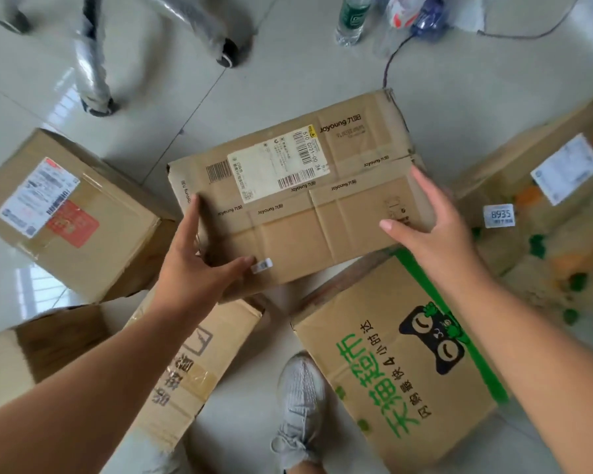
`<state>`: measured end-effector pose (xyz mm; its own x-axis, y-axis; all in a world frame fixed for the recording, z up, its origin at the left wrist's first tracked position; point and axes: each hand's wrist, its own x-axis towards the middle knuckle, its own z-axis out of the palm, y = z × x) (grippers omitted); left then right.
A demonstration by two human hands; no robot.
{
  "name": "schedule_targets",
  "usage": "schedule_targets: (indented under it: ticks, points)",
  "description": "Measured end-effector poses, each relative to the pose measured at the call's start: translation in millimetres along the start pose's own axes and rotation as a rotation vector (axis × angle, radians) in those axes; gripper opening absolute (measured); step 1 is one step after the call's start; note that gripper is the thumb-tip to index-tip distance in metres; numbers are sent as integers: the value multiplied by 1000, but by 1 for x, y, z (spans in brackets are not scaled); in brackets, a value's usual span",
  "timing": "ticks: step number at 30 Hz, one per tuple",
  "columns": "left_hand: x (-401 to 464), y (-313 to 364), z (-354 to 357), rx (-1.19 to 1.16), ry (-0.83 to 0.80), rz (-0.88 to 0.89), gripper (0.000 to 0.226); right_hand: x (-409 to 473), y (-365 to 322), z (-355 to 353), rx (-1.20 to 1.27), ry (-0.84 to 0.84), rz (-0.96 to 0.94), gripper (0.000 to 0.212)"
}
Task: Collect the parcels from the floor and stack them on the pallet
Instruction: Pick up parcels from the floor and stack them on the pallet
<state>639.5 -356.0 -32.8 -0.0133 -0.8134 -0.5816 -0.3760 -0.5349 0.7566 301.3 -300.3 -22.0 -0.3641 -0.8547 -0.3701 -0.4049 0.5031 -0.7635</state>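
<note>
Joyoung parcel (308,200) at frame centre is grasped by both hands: left hand (199,265) on its lower-left corner, right hand (428,227) on its right end.

Matt creased cardboard box (298,196) w/ paper label (278,165); glossy floor tiles (288,63).

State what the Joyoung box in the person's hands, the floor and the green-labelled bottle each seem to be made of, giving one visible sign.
Joyoung box: brown cardboard, matte; creased flaps and dented corners. Floor: glossy pale tiles, likely ceramic; grout lines and window reflections. Green-labelled bottle: clear plastic, probably; see-through body, though blurred.
</note>
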Motion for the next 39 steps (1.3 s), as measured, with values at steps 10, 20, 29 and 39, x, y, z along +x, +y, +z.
schedule_targets:
  ticks: [10,20,29,39]
  points:
    - [-80,155,-58,7,-164,410,119,-141,-143,-94,41,383,-97,86]
    - [-260,319,-173,4,-449,698,114,-384,-319,-161,95,798,-186,85]
    - [-444,417,-217,122,-818,889,120,-674,-429,-214,-26,1122,-129,86]
    - [-700,381,-175,173,-1230,1131,115,-958,-405,-147,77,1400,151,94]
